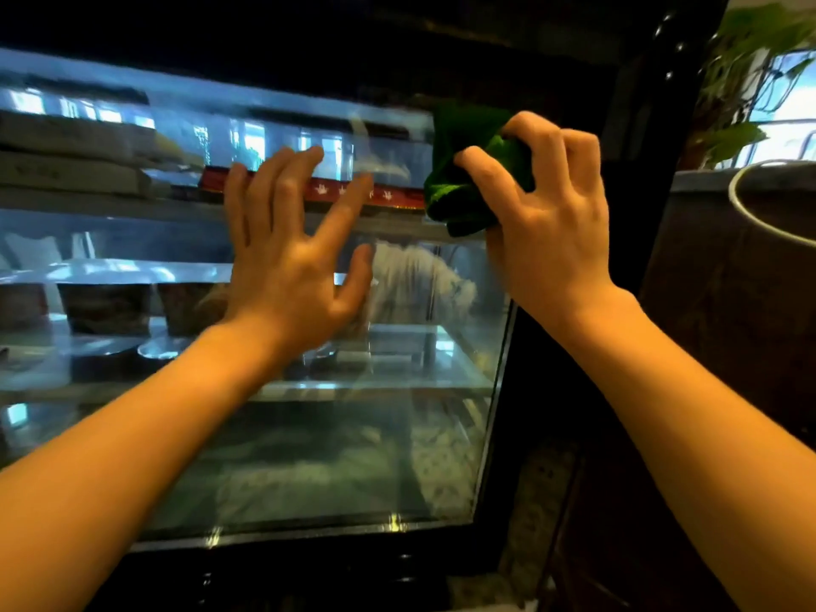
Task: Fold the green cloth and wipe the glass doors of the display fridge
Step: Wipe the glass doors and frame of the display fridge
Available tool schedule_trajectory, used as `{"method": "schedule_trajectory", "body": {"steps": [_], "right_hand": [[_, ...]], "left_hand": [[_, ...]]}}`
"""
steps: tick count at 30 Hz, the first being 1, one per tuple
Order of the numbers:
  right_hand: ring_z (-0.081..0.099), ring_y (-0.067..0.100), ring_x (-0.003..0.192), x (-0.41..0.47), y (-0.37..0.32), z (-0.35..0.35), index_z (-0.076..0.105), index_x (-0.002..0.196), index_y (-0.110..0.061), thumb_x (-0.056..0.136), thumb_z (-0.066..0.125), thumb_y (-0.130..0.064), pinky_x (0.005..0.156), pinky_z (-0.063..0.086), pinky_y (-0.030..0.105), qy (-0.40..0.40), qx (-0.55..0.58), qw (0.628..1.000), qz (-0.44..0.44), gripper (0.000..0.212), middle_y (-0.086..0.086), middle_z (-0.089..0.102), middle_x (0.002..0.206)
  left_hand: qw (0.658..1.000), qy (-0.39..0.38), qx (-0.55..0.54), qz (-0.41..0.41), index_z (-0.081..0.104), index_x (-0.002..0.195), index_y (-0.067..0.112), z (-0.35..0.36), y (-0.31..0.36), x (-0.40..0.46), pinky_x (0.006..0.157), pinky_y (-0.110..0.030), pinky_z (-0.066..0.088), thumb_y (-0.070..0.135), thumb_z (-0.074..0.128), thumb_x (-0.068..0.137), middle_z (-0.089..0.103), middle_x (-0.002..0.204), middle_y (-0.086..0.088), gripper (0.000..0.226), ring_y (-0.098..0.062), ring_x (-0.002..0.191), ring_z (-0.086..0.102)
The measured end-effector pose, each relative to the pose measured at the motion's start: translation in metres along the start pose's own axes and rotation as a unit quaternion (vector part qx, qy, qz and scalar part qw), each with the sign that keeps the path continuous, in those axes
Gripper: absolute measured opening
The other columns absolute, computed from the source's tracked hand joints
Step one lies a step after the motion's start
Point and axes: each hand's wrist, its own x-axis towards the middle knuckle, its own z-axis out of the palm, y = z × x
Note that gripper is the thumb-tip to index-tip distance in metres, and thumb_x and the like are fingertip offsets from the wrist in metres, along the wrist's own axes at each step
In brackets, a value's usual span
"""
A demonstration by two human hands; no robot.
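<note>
Right hand [547, 214] is up at the top right part of the glass door [335, 457], fingers curled round a bunched green cloth [468, 170]. Thumb pinches the wad from the left, the other fingertips hook over its top. Cloth sits at the level of the upper shelf, close by the black door frame [574, 390]; whether it presses on the pane or hangs just off it, cannot tell.

Left hand [291, 254] is spread flat, fingers straight and fanned, palm toward the glass, nothing held. It is raised before the middle of the door, left of the cloth and apart from it. Contact with the pane cannot be judged; a faint mirror image of fingers shows beside it.

Head view, rest of scene: display fridge [441, 563] fills the frame, black casing, lit shelves behind the glass. Upper shelf carries a red box [388, 197] with small white marks, partly behind the left fingers. Middle shelf holds dark cakes [106, 307] on silver boards; contents further down are blurred by reflections. Both forearms are bare, reaching in from the lower corners. Off to the right, a leafy plant [746, 81] by a bright window, and below it a dark container with a white rim [750, 209].
</note>
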Motion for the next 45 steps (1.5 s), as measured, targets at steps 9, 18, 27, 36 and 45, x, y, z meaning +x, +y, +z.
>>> {"method": "schedule_trajectory", "body": {"steps": [9,18,27,36,45], "right_hand": [[0.051,0.049,0.117,-0.030,-0.017,-0.009,0.063,0.128,-0.025,0.097,0.042,-0.020,0.084,0.048,0.051,-0.056,-0.025,0.998,0.013,0.038,0.020,0.052,0.139],[0.059,0.051,0.103,-0.098,-0.042,-0.007,0.071,0.115,-0.022,0.087,0.064,-0.015,0.071,0.049,0.047,-0.064,0.012,0.998,-0.004,0.029,0.021,0.063,0.125],[0.035,0.033,0.115,-0.189,-0.073,0.000,0.064,0.125,-0.030,0.095,0.040,-0.006,0.078,0.041,0.049,-0.096,0.071,0.993,0.014,0.046,0.007,0.033,0.135],[0.038,0.036,0.109,-0.278,-0.109,-0.012,0.051,0.127,-0.031,0.084,0.051,-0.013,0.075,0.046,0.048,-0.165,0.108,0.980,0.001,0.047,0.011,0.038,0.131],[0.043,0.036,0.104,-0.314,-0.125,-0.018,0.054,0.123,-0.033,0.082,0.049,-0.016,0.070,0.050,0.047,-0.211,0.152,0.966,0.010,0.044,0.010,0.043,0.128]], "left_hand": [[0.997,-0.035,0.071,-0.012,0.029,0.143,0.025,-0.016,-0.008,-0.026,0.111,-0.070,0.016,0.041,0.047,0.096,0.035,0.147,-0.030,0.053,-0.051,0.138,0.030],[0.994,-0.047,0.092,-0.023,0.041,0.147,0.022,-0.003,-0.005,-0.047,0.107,-0.075,0.020,0.044,0.041,0.103,0.032,0.147,-0.037,0.049,-0.057,0.136,0.028],[0.987,-0.089,0.114,-0.065,0.033,0.152,0.025,-0.002,-0.006,-0.052,0.110,-0.071,0.020,0.054,0.027,0.104,0.025,0.150,-0.038,0.057,-0.060,0.138,0.022],[0.989,-0.071,0.116,-0.054,0.040,0.149,0.018,-0.001,-0.007,-0.052,0.108,-0.072,0.022,0.049,0.032,0.105,0.028,0.146,-0.039,0.054,-0.062,0.136,0.025],[0.995,0.001,0.100,0.014,0.047,0.138,0.019,0.005,-0.012,-0.052,0.107,-0.069,0.027,0.041,0.048,0.102,0.038,0.144,-0.031,0.042,-0.051,0.135,0.034]]}}
